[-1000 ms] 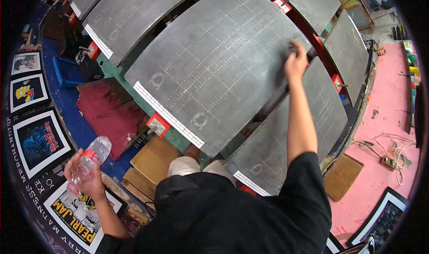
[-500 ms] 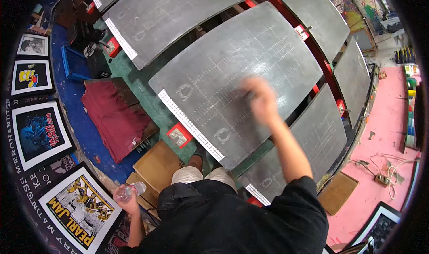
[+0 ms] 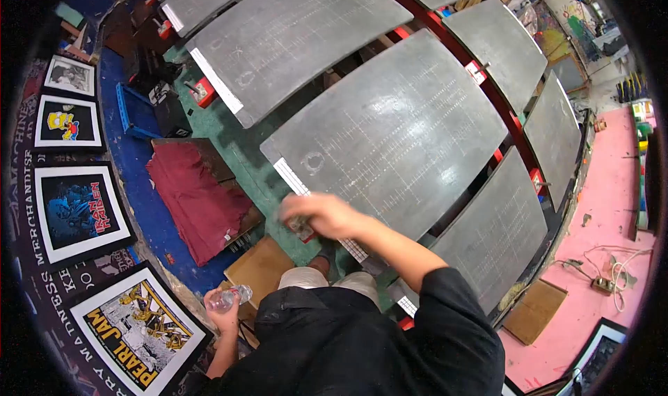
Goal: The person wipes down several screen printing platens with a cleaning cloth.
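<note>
My left hand [image 3: 224, 318] is closed around a clear plastic bottle [image 3: 229, 297], low at the left beside my body. The bottle lies tilted, its narrower end pointing right. My right hand [image 3: 321, 215] is over the near-left edge of a large grey board [image 3: 390, 131], covering part of the white ruled strip [image 3: 290, 176] along it. Its fingers bend downward and are smeared by motion, so whether they hold anything is hidden. White dotted guide lines and a chalky ring mark the board.
More grey boards [image 3: 299, 30] stand around a red frame [image 3: 511, 121]. A maroon cloth [image 3: 198, 201] lies on a dark panel at left. Framed prints [image 3: 142, 333] line the left side. A brown board [image 3: 534, 311] and cables [image 3: 616, 271] lie on the pink surface.
My right hand has moved from the middle of the grey board toward its near-left edge. The view has shifted slightly, while my left hand keeps the bottle.
</note>
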